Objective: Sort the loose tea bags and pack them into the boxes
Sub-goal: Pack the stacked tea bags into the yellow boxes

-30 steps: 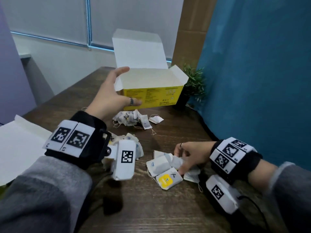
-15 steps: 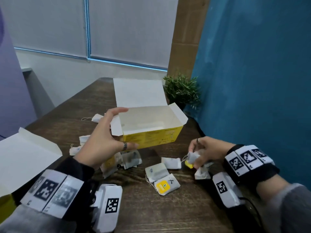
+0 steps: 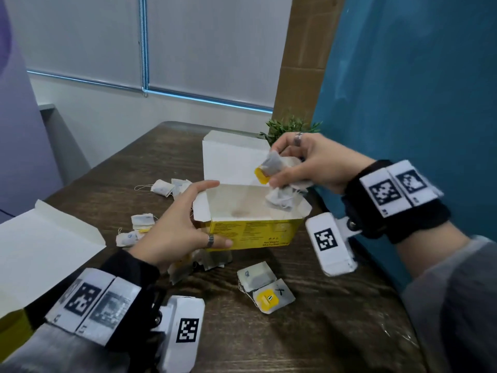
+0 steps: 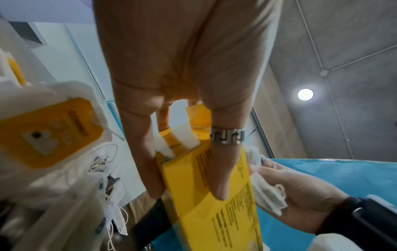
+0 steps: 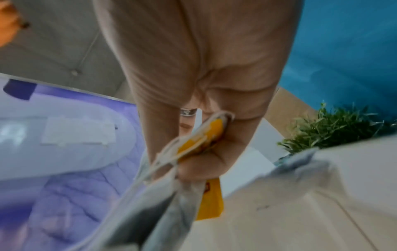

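Note:
An open yellow tea box (image 3: 250,232) stands on the dark wooden table (image 3: 336,332), its white lid up. My left hand (image 3: 183,224) grips the box's left end, thumb on the yellow front (image 4: 217,195), fingers round the side flap. My right hand (image 3: 304,165) holds a bunch of tea bags (image 3: 277,179) with yellow tags over the box's right end; they show close up in the right wrist view as tea bags (image 5: 193,152). Two loose tea bags (image 3: 265,286) lie in front of the box. More loose tea bags (image 3: 139,224) lie left of it.
A second open box (image 3: 40,251) with a white lid sits at the left edge. A small green plant (image 3: 287,127) stands behind the yellow box. A blue wall (image 3: 403,103) runs along the table's right side. Further tea bags (image 3: 166,187) lie at the back.
My left hand has pulled the yellow box nearer and gripped its left end. My right hand picked tea bags off the table and lifted them over the box's opening.

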Available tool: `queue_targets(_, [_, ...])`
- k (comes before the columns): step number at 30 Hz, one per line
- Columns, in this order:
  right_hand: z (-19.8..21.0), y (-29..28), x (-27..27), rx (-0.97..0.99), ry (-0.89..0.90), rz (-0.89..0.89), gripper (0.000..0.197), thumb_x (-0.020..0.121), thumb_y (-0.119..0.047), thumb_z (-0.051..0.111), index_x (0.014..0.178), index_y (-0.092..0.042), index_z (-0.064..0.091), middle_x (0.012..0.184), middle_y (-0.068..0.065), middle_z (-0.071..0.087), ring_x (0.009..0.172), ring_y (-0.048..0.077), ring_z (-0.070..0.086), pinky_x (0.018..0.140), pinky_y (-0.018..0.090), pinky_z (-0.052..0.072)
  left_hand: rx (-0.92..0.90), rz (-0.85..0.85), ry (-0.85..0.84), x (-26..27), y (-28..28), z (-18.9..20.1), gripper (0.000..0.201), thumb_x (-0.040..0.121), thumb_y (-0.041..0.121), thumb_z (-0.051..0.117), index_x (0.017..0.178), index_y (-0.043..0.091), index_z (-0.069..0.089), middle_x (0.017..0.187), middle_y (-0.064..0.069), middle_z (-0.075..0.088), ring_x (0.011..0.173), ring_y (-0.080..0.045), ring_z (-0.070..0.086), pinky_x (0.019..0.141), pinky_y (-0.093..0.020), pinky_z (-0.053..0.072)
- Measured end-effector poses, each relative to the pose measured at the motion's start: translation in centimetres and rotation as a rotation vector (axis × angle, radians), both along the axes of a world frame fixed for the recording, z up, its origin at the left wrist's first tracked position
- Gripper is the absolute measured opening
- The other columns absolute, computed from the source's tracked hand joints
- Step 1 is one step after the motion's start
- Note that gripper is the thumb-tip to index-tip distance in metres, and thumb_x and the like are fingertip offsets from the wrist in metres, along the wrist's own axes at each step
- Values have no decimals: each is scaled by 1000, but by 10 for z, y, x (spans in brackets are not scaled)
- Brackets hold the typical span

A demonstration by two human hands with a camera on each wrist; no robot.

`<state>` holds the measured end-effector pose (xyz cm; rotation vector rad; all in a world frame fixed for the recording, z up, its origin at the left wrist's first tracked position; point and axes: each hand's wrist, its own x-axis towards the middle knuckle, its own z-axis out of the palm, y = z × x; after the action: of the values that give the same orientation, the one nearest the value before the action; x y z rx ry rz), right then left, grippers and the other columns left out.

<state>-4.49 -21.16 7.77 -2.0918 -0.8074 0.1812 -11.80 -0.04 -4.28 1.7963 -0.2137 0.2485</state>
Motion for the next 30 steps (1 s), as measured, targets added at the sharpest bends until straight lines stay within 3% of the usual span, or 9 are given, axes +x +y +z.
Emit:
queue_targets(3, [-15,21,9,-121,20,-10,35,65,1,80,84,-18,57,86,8,69,68,19,64,70,35,55,6,-13,1,3,3,-3,92,55,3,87,123,48,44,127,21,43,102,-14,64,78,-24,56])
queue_targets(7, [-37,36,16,-273,9,-43,36,65,-10,83,86,-19,55,91,3,65,71,14,61,68,25,51,3,6,-27,4,6,-6,92,53,8,90,121,51,45,128,22,43,114,-16,55,91,-32,52])
queue_targets(10, [-45,41,12,-463,-215,-80,31,71,-22,79,94,-19,59,90,-4,61,84,12,57,70,17,44,17,57,-74,5,6,-3,92,56,7,88,126,43,42,117,27,43,104,11,45,73,0,43])
queue_targets(12, [-40,40,8,-506,-317,-87,31,74,-31,76,100,-21,63,89,-10,61,80,6,56,66,10,41,8,80,-89,5,7,-3,91,57,5,87,127,42,41,112,28,44,96,15,43,64,4,38])
queue_targets(15, [-28,28,1,-301,-447,-150,29,81,-43,66,101,-24,63,95,-10,64,82,2,58,69,10,45,-74,151,-114,8,14,-4,91,56,4,87,127,41,43,117,18,48,102,3,51,73,-7,47])
queue_targets(20, [-44,-1,-8,158,-536,-363,33,91,-36,54,64,-20,47,57,-5,46,55,8,42,56,23,36,-139,269,-99,14,28,-6,100,44,18,93,125,50,43,135,4,41,111,-27,58,90,-47,52])
queue_targets(22, [-61,-5,-10,-86,-339,-226,29,88,-38,58,68,-18,54,61,-5,50,57,7,45,59,26,40,-133,291,-101,16,31,-7,103,39,26,93,123,55,42,136,3,40,113,-28,56,91,-48,51])
queue_targets(25, [-89,-3,-17,-648,72,114,39,82,-39,67,113,-17,58,88,-13,58,72,-2,53,68,17,48,-133,333,-108,18,32,-7,102,40,24,92,123,54,42,137,3,39,117,-26,52,93,-48,50])
queue_targets(30, [-117,7,-18,-856,65,215,54,72,-27,79,117,-17,51,86,-6,54,74,7,50,69,21,43,-171,383,-129,15,39,-6,96,50,12,91,124,51,43,136,2,41,115,-28,54,80,-45,56])
